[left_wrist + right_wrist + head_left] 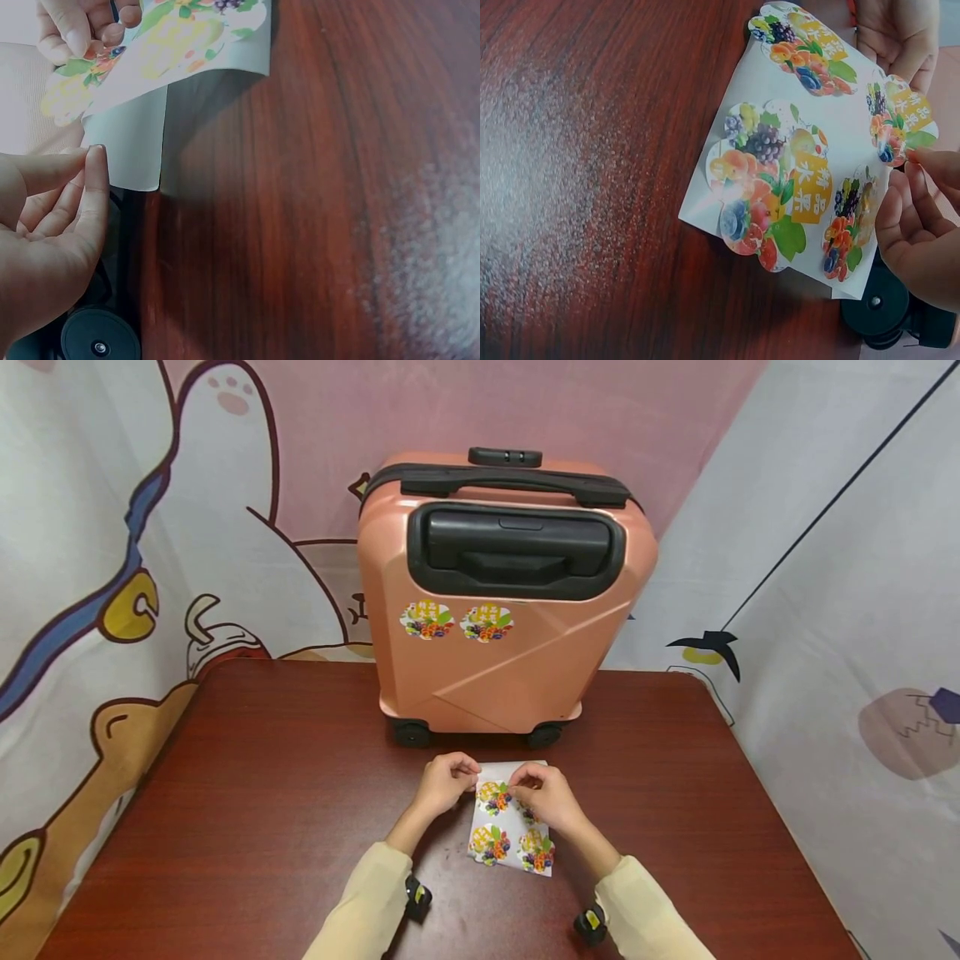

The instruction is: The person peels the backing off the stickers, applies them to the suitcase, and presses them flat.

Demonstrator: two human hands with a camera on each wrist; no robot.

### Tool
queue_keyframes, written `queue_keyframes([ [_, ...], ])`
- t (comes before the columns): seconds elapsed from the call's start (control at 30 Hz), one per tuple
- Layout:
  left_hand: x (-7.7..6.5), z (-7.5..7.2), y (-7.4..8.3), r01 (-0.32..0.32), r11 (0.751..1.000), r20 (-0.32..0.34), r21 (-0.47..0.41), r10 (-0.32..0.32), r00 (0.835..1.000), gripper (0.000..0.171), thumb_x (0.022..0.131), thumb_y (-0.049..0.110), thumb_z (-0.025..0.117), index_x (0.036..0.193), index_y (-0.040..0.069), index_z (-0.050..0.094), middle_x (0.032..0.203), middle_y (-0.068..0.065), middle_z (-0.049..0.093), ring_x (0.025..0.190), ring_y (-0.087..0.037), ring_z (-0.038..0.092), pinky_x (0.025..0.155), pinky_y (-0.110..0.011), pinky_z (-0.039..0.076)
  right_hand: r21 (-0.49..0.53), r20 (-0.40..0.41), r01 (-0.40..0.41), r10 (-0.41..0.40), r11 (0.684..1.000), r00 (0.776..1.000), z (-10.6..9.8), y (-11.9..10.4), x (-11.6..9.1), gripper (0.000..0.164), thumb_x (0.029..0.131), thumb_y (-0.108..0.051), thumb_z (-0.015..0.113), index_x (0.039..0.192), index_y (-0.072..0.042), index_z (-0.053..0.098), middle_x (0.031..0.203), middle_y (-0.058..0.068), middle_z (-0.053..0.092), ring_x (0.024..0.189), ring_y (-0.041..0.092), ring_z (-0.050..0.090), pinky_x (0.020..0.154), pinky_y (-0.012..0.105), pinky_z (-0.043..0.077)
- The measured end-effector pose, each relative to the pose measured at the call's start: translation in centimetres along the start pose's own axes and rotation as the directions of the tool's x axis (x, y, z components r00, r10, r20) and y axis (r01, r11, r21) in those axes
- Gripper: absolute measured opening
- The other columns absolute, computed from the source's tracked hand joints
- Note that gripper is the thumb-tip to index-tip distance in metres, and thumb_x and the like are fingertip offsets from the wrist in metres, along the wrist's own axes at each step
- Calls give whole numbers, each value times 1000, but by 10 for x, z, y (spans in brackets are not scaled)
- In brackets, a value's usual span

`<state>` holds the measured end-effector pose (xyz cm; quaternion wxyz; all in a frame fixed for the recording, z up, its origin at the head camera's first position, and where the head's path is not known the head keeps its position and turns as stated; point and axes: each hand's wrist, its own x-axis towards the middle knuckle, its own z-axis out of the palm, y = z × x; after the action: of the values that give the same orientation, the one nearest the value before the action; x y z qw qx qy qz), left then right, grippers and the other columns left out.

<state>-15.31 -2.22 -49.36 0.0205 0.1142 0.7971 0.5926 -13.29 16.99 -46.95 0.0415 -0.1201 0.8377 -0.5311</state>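
A white sheet of fruit stickers point(512, 842) lies on the table before the suitcase, its surface bent in the wrist views. With thumb and finger my left hand point(445, 782) pinches the sheet's upper left edge; in the left wrist view those fingertips point(95, 154) meet at the bare backing. My right hand point(546, 795) pinches the rim of one fruit sticker point(901, 120), which sticks up from the sheet beside the thumb. Several other stickers, such as a large one point(769, 187) with grapes and a green leaf, lie on the sheet. My right hand partly covers one in the head view.
A pink hard-shell suitcase point(495, 668) stands upright at the back of the brown table point(285, 827). Two fruit stickers, a left one point(427, 620) and a right one point(487, 622), are on its front below the black handle point(517, 543). A cartoon-printed cloth point(315, 435) hangs behind.
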Motion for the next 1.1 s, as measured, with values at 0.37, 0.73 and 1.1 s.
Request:
queue_keyframes([
  [0.37, 1, 0, -1, 10, 1000, -5, -5, -10, 1000, 8, 76, -12, 62, 81, -6, 64, 75, -16, 65, 66, -25, 65, 58, -30, 54, 5, 25, -21, 20, 1000, 999, -3, -1, -1, 7, 77, 8, 65, 76, 2, 62, 68, 11, 58, 53, 11, 48, 47, 22, 42],
  [0.73, 0, -2, -2, 24, 1000, -5, 13, -24, 1000, 8, 76, -11, 62, 81, -5, 64, 73, -15, 65, 64, -25, 64, 57, -27, 53, 12, 53, -6, 6, 1000, 999, -10, -36, -10, 5, 77, 12, 62, 77, 9, 58, 71, 23, 56, 56, 17, 48, 49, 23, 42],
  [1.1, 0, -4, -2, 53, 997, -4, 61, -53, 999, 8, 76, -9, 63, 82, -3, 65, 73, -12, 66, 63, -20, 64, 56, -22, 51, 4, 37, -11, 11, 1000, 999, -9, -1, -2, 7, 77, 7, 65, 78, 1, 61, 71, 12, 59, 59, 16, 52, 51, 25, 45],
])
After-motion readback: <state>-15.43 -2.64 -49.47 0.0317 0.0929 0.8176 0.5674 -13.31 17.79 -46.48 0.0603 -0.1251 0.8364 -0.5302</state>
